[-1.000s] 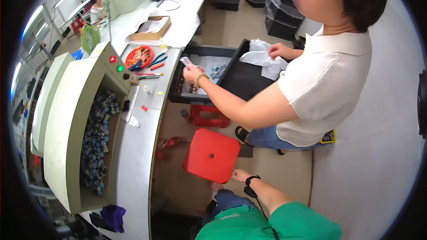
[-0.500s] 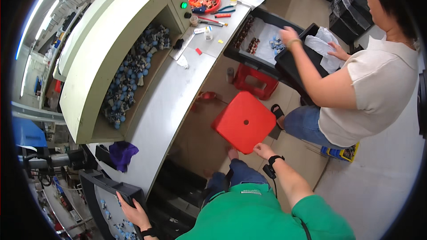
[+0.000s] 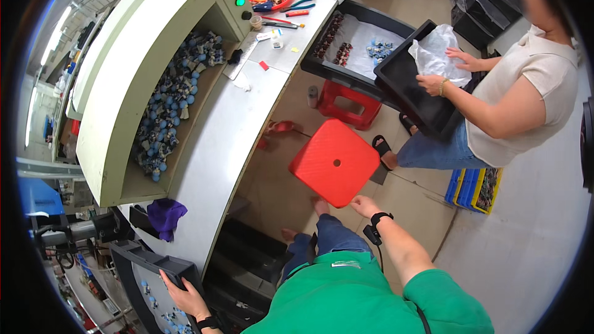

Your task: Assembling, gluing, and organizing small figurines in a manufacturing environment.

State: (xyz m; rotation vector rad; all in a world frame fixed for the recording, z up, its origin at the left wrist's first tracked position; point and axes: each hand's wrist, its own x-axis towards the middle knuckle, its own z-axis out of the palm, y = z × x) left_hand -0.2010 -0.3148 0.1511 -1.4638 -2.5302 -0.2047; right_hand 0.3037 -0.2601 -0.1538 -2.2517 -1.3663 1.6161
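Observation:
My left hand (image 3: 184,297) grips the near edge of a dark tray (image 3: 148,272) that holds small blue pieces, low at the left beside the white bench. My right hand (image 3: 365,205), with a black wrist strap, holds the near corner of a red square stool (image 3: 334,161) on the floor in front of my knees. My green shirt fills the bottom of the view.
A curved white bench (image 3: 229,130) carries a cream hopper (image 3: 124,86) full of blue and dark small parts. A co-worker at the right handles a clear plastic bag (image 3: 440,49) over black trays (image 3: 408,96). A second red stool (image 3: 346,102) stands beneath them. Coloured crates (image 3: 473,187) lie on the floor.
The view has swung left and down along the bench. My left hand on the dark tray came into view. The co-worker's hands moved from the parts tray to the plastic bag.

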